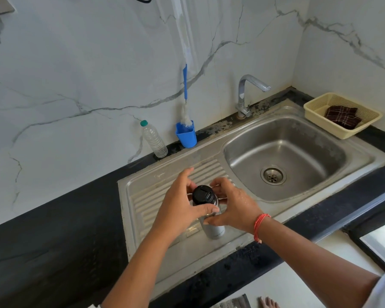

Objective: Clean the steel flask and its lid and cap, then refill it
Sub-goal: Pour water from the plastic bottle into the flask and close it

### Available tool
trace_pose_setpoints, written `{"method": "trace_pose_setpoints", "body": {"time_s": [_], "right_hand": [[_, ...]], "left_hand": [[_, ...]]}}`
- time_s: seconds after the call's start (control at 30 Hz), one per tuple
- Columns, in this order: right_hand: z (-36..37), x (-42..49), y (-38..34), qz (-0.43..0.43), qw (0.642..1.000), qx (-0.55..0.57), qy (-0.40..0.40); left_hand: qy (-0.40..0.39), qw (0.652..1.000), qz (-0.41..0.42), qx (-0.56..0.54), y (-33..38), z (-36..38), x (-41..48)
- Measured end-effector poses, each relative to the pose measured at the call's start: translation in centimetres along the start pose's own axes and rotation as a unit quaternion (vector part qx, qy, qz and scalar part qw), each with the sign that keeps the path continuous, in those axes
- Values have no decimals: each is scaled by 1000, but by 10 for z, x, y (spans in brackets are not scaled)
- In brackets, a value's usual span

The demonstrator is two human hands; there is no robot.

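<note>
The steel flask [215, 231] stands upright on the ribbed drainboard [149, 196] left of the sink basin. Its black lid [203, 194] sits on top. My left hand [178, 207] holds the flask's upper part from the left, thumb laid across the front of the neck. My right hand [233, 207] holds it from the right, with the thumb low on the body and the fingertips curled behind the lid. A separate cap is not visible.
The steel sink basin [316, 134] with its drain lies to the right, and the tap [245, 92] stands behind it. A blue cup [187, 136] holding a bottle brush [185, 107] and a clear plastic bottle [154, 140] stand by the wall. A yellow basket [313, 107] with a dark cloth sits at far right.
</note>
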State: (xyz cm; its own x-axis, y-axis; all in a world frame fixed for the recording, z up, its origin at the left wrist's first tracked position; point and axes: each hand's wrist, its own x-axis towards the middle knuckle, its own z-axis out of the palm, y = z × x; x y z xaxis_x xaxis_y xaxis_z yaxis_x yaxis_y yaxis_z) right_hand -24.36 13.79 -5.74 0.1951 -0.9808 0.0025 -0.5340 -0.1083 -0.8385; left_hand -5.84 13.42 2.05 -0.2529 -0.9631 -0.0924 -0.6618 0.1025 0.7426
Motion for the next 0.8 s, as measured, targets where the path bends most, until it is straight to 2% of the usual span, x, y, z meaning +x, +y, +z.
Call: {"method": "trace_pose_setpoints", "body": {"time_s": [0.07, 0.23, 0.3, 0.37, 0.5, 0.57, 0.63, 0.73, 0.8], "right_hand": [[0, 1, 1, 2, 1000, 4, 0], [0, 0, 0, -1, 1000, 1, -2], [1, 0, 0, 1, 1000, 1, -3], [1, 0, 0, 2, 1000, 3, -2], [2, 1, 1, 3, 1000, 3, 1], [2, 1, 2, 4, 1000, 5, 2], [3, 1, 2, 5, 1000, 5, -1], [2, 0, 1, -1, 1000, -6, -1], [0, -1, 0, -6, 1000, -13, 3]], "left_hand": [[-1, 1000, 14, -5, -5, 0, 0], [-160, 986, 41, -23, -12, -20, 8], [-182, 982, 43, -17, -11, -22, 10], [-165, 986, 32, -20, -10, -17, 9], [-16, 1000, 6, -20, -8, 2, 1], [21, 999, 27, -5, -12, 4, 0], [-15, 999, 47, -4, -15, -2, 1], [-127, 991, 44, -8, -16, -14, 7], [-167, 985, 43, 3, -14, -18, 11]]}}
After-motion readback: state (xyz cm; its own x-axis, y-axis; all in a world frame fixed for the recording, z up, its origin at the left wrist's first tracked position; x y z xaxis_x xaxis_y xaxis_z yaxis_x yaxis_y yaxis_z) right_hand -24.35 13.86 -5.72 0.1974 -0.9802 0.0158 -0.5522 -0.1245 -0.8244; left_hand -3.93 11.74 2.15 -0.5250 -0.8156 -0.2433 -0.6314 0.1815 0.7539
